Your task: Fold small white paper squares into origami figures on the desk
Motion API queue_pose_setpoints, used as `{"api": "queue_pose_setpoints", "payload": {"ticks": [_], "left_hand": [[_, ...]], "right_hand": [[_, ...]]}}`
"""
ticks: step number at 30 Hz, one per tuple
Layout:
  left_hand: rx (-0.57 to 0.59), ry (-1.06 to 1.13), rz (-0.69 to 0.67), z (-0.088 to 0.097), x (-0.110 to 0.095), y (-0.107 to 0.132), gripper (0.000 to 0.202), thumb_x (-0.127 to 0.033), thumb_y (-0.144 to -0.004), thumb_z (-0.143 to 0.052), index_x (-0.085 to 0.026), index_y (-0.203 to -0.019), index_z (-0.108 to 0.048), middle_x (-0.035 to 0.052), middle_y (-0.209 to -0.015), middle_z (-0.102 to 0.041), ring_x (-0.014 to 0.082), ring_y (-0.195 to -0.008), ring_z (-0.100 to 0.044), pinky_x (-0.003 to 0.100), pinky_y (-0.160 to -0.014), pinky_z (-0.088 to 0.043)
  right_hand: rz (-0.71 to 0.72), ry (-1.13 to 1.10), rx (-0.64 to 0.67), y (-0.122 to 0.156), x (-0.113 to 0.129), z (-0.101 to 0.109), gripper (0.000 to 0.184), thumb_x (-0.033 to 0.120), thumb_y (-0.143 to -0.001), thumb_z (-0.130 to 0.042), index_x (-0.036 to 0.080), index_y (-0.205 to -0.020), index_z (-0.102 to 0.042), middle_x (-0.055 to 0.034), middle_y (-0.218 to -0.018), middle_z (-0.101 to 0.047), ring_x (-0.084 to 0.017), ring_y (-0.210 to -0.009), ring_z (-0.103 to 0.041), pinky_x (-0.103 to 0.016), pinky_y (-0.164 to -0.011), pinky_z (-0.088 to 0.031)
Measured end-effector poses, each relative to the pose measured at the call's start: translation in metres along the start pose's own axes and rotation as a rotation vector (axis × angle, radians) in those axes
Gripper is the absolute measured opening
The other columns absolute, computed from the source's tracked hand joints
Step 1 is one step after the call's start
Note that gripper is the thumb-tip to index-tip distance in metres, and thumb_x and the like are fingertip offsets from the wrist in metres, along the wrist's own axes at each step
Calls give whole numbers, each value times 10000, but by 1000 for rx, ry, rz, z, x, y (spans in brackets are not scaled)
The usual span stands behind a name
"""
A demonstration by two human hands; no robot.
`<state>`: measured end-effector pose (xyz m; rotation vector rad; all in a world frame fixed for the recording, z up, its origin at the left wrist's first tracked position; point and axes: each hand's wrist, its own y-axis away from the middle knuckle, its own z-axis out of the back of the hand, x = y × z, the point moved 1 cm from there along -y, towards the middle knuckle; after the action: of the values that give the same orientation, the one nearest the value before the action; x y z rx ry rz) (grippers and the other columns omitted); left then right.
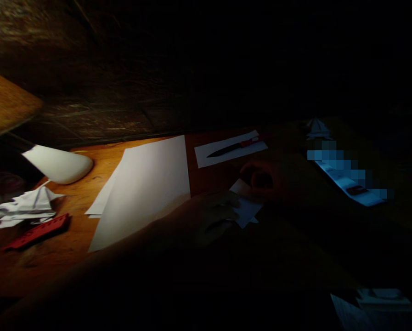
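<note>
A small folded piece of white paper point(249, 211) lies between my hands in dim light. My left hand point(212, 216) reaches in from the lower left, its fingers closed on the paper's left side. At the upper right edge of the paper, my right hand point(264, 179) has curled fingers gripping it; much of this hand is lost in shadow. Just beyond, a knife point(226, 149) with a dark blade and reddish handle rests on a white paper strip point(202, 158). Large white sheets point(150, 179) lie under and beyond my left forearm.
On the left stand a white lamp base point(64, 163) and a tan shade point(9, 103), near crumpled folded paper point(30, 204) and a red perforated object point(40, 231). A lit phone-like screen point(350, 184) and a folded paper shape point(318, 128) are at right. A dark wall point(105, 105) borders the wooden table point(85, 234).
</note>
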<state>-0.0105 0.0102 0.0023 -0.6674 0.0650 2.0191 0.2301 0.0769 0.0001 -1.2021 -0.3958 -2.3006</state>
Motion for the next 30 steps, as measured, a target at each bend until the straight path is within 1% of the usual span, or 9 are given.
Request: {"api": "queue_pose_setpoints", "payload": {"ticks": [5, 8, 11, 13, 15, 19, 22, 26, 30], "left_hand": [[-356, 138, 136, 2, -1, -2, 406, -277, -910, -671, -206, -1290, -545, 108, -1216, -592, 259, -1124, -593, 423, -948, -542], [-511, 465, 266, 1, 0, -4, 536, -364, -890, -728, -230, -1357, -501, 114, -1326, -565, 258, -1152, -604, 406, -946, -546], [-438, 836, 428, 0, 0, -7, 479, -306, -892, -738, -206, -1318, -543, 109, -1307, -642, 238, -1127, -660, 374, -926, -565], [-387, 930, 528, 1, 1, -9, 418, -269, -862, -762, -167, -1232, -599, 95, -1171, -712, 227, -1041, -699, 360, -884, -577], [-431, 939, 575, 2, 3, -9, 393, -257, -828, -785, -150, -1173, -630, 78, -1076, -737, 220, -968, -715, 346, -831, -588], [-591, 938, 523, 4, 17, -4, 250, -235, -769, -842, -171, -931, -663, 27, -908, -744, 190, -860, -722, 315, -782, -595], [-546, 1061, 350, 3, 24, -3, 288, -365, -757, -863, -181, -828, -653, 53, -892, -751, 220, -880, -725, 333, -758, -592], [-445, 957, 227, 5, 21, -5, 262, -386, -816, -832, -183, -723, -694, 90, -1147, -700, 248, -1090, -678, 369, -900, -560], [-426, 756, 193, 6, 10, -6, 234, -326, -800, -860, -196, -670, -715, 82, -1286, -612, 277, -1247, -587, 441, -1089, -450]], "right_hand": [[-14, -440, -102, 1, 11, -1, 374, 315, -755, -767, 205, -1073, -604, 12, -780, -612, -132, -637, -567, -261, -542, -417], [-6, -550, -138, 6, 23, -5, 304, 316, -785, -795, 211, -1010, -619, 10, -837, -603, -133, -701, -594, -260, -586, -467], [47, -544, -108, 11, 32, -9, 246, 284, -826, -782, 217, -1013, -637, 9, -858, -602, -133, -740, -604, -258, -616, -489], [82, -526, -121, 13, 34, -9, 239, 290, -826, -793, 215, -990, -635, 5, -881, -608, -132, -752, -601, -256, -620, -487], [113, -557, -130, 13, 33, -8, 250, 333, -833, -791, 215, -975, -623, -12, -950, -630, -147, -809, -615, -272, -664, -499], [137, -613, -136, 9, 25, -5, 358, 560, -964, -573, 212, -971, -656, -53, -958, -645, -191, -872, -622, -333, -743, -509], [42, -619, -46, 8, 19, -9, 444, 623, -973, -519, 215, -1025, -685, -76, -1028, -685, -227, -952, -646, -376, -814, -519], [18, -643, 165, 7, 15, -22, 355, 485, -927, -682, 221, -1164, -664, -70, -1192, -689, -219, -1073, -649, -385, -936, -510], [24, -764, 268, 6, 12, -30, 437, 301, -800, -835, 213, -1174, -627, -30, -1062, -694, -169, -953, -669, -332, -850, -548]]}}
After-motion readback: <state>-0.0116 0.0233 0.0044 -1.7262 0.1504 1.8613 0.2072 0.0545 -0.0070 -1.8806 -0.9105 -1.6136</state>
